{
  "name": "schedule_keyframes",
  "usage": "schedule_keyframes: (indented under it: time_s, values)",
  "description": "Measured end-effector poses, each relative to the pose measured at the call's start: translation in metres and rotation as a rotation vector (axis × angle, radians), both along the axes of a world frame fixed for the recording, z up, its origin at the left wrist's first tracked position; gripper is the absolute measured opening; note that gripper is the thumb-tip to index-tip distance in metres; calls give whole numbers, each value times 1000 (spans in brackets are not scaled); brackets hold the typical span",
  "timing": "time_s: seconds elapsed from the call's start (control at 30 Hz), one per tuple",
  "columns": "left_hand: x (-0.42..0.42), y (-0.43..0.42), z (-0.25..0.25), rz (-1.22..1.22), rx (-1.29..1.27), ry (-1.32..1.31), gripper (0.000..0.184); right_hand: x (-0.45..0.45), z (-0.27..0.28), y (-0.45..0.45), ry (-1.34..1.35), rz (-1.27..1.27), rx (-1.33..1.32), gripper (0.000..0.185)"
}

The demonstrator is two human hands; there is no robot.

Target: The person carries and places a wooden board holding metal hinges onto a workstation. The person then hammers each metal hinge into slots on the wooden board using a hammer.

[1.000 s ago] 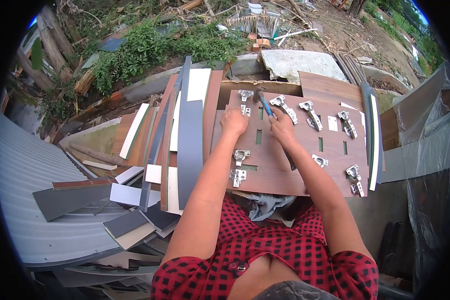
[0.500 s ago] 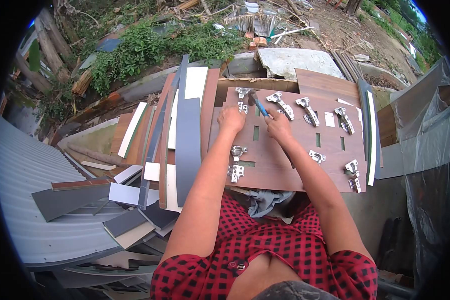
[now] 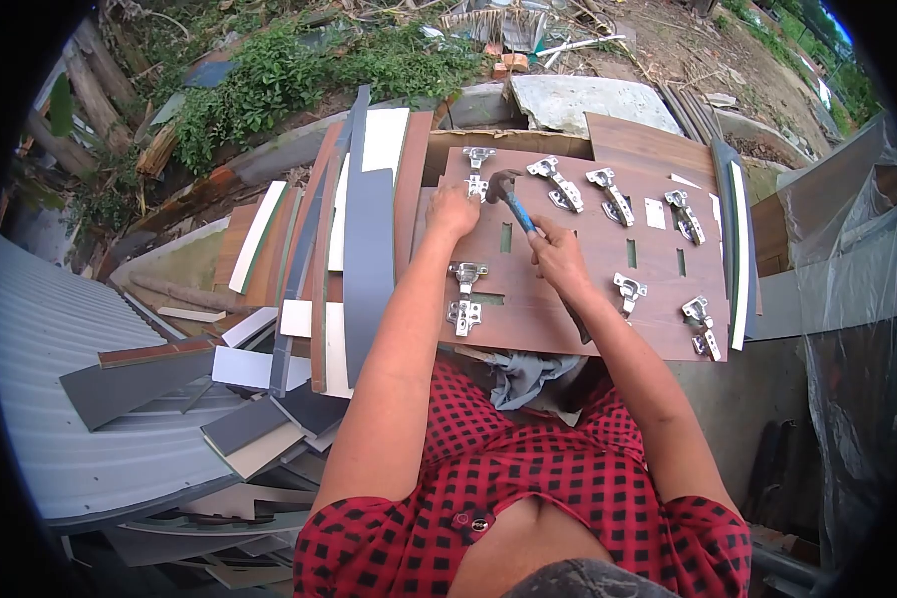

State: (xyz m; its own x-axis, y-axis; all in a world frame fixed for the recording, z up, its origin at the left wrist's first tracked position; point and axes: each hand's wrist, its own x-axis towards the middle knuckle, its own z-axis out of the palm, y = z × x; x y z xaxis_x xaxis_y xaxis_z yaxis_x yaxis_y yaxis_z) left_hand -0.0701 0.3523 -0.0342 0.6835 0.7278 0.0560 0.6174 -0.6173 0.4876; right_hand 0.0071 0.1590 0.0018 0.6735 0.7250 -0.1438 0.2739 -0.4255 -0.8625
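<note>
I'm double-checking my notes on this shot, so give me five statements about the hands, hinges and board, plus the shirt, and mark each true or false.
1. The right hand grips a hammer. True.
2. The left hand is at a metal hinge near the far left corner of the brown board. True.
3. The board has no cut-outs. False: several greenish slots show in it.
4. All the hinges lie on the board's left half. False: several lie on its right half.
5. The shirt is red with dark checks. True.
</note>
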Motion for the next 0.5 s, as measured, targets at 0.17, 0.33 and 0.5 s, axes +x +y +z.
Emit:
schedule_keyframes:
  time_s: [0.17,0.33,0.5]
  values:
    - [2,3,3,-32,-53,52,37,5,-19,-1,-120,27,-9,34]
    - [2,1,-1,-18,-12,35,37,-6,-15,-9,-52,8,80,35]
    - [3,0,3,-42,-14,32,38,-8,-8,-23,31,20,13,35]
